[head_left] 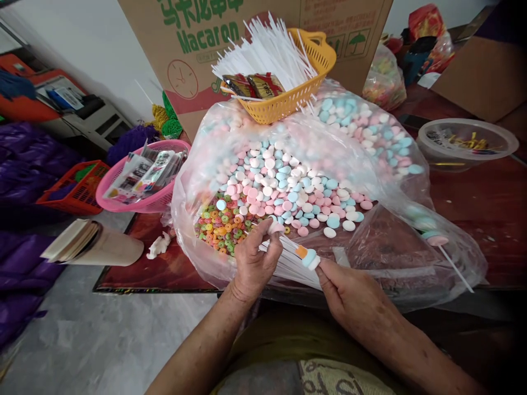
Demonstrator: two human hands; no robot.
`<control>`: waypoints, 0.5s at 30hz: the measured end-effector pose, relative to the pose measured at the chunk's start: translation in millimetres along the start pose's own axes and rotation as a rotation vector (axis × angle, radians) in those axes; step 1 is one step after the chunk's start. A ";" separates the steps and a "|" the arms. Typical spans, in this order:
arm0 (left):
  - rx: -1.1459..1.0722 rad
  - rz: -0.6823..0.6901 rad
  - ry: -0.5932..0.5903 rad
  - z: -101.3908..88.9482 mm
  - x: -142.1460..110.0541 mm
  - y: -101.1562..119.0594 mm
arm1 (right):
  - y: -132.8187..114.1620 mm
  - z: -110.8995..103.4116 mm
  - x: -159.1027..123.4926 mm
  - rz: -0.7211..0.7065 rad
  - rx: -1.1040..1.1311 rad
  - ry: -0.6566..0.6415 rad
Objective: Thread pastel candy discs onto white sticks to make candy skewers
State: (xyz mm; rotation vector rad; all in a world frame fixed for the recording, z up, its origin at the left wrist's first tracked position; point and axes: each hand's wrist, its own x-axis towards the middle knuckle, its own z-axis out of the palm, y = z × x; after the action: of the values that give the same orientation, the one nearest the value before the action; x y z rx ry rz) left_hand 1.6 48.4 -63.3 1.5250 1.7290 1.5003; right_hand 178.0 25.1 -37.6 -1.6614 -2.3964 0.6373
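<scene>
My left hand (256, 257) is closed in a pinch, with a pale pinkish marshmallow candy (276, 226) at its fingertips. My right hand (354, 291) grips a small row of candies at its fingertips: a white one against the thumb, a light blue marshmallow candy (308, 257) and an orange piece (301, 251). Whether a stick runs through that row is hard to make out. Between and beneath both hands lies a bundle of white sticks (293, 270). Just beyond my fingers, pink, white and blue marshmallow candies (267, 181) are heaped on clear plastic.
Small ring candies (222, 229) lie left of the heap. Behind it, a yellow basket (288, 107) of white sticks stands before a cardboard box (181, 71). A pink basket (142, 206) holds packets at left; a clear tub (448, 156) stands at right. A skewered candy (436, 240) lies on the right.
</scene>
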 end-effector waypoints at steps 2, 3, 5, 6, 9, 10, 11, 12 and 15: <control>0.048 0.084 -0.036 -1.6 0.0 0.5 | -2.7 -4.0 -1.1 0.037 -0.090 -0.069; 0.063 0.128 -0.054 -1.9 -0.1 0.5 | -4.4 -5.7 -1.3 0.052 -0.122 -0.102; 0.086 0.199 -0.071 -1.6 -0.3 -0.4 | -8.3 -8.3 -1.3 0.068 -0.162 -0.137; 0.094 0.218 -0.076 -1.3 -0.5 -1.2 | -10.1 -9.3 -1.2 0.066 -0.173 -0.135; 0.117 0.241 -0.080 -0.5 -0.5 -4.6 | -14.1 -10.5 -1.6 0.042 -0.191 -0.083; 0.127 0.251 -0.091 -0.4 -0.3 -5.6 | -15.0 -10.3 -2.1 0.031 -0.193 -0.063; 0.135 0.264 -0.099 -0.2 -0.3 -6.5 | -15.6 -9.9 -2.6 0.022 -0.193 -0.045; 0.138 0.277 -0.099 0.2 -0.5 -7.0 | -16.2 -9.1 -3.1 0.015 -0.196 -0.027; 0.090 0.241 -0.063 2.7 -2.9 -7.0 | -17.7 -4.9 -2.9 0.001 -0.214 -0.001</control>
State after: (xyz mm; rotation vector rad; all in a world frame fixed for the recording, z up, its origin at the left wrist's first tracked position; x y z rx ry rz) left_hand 1.5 48.3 -71.3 1.8634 1.6447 1.4844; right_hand 165.7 18.5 -25.3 -1.7400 -2.5419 0.3920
